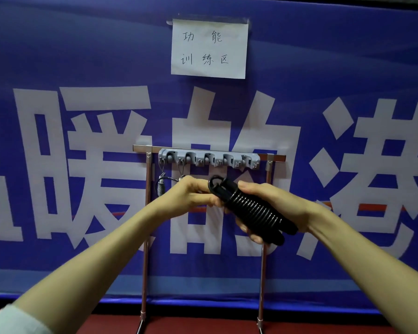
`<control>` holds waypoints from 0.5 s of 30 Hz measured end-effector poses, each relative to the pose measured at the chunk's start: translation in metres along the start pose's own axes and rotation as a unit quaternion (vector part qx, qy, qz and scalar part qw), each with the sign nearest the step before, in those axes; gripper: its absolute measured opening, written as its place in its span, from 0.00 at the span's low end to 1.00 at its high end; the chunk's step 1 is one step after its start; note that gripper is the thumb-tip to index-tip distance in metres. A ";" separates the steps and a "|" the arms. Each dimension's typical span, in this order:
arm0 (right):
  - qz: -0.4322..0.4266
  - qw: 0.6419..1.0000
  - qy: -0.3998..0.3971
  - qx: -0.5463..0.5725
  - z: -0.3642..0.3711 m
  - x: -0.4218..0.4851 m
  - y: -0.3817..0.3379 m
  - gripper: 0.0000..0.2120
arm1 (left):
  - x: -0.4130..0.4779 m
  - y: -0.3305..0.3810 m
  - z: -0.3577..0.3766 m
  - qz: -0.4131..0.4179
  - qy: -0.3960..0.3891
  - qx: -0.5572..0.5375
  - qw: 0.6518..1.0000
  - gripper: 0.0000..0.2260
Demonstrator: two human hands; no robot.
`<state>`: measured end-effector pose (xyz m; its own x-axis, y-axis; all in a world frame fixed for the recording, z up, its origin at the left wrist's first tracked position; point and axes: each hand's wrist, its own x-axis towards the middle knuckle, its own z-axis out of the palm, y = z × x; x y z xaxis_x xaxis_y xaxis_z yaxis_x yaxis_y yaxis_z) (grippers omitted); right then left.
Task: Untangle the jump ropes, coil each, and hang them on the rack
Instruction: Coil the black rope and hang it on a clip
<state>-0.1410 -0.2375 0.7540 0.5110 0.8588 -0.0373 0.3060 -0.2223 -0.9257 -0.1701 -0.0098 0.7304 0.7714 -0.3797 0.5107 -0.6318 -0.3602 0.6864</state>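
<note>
A black jump rope (251,208) is wound in tight coils around its handles, a small loop sticking out at its upper end. My right hand (270,203) grips this bundle from behind. My left hand (191,194) pinches the bundle's upper end by the loop. Both hands are just below the grey hook rack (209,159), which is mounted on a metal stand (146,213). Another coiled rope (161,183), grey and thin, hangs from the rack's left hooks, partly hidden behind my left hand.
A blue banner (82,68) with large white characters covers the wall behind the stand. A white paper sign (209,48) is taped above the rack. The stand's legs reach a dark red floor (82,321). The rack's three right hooks carry nothing.
</note>
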 end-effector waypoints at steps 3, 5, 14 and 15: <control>0.075 0.993 -0.057 -0.076 -0.003 0.000 -0.006 0.26 | 0.014 0.009 -0.011 0.017 -0.085 0.207 0.974 0.10; 0.127 0.981 -0.062 -0.132 -0.001 0.003 -0.011 0.23 | 0.027 0.017 -0.014 0.056 -0.157 0.347 0.923 0.05; 0.100 0.861 0.209 -0.452 0.008 0.027 0.008 0.23 | 0.027 0.032 0.010 0.026 -0.002 0.546 0.838 0.11; 0.090 0.841 0.242 -0.475 0.007 0.028 0.009 0.22 | 0.025 0.027 0.017 0.015 0.050 0.512 0.857 0.10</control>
<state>-0.1295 -0.2128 0.7416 0.8143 0.5342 0.2269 0.5754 -0.7944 -0.1944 -0.1695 -0.0436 0.7527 0.7240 -0.3451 0.5972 -0.3473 -0.9305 -0.1167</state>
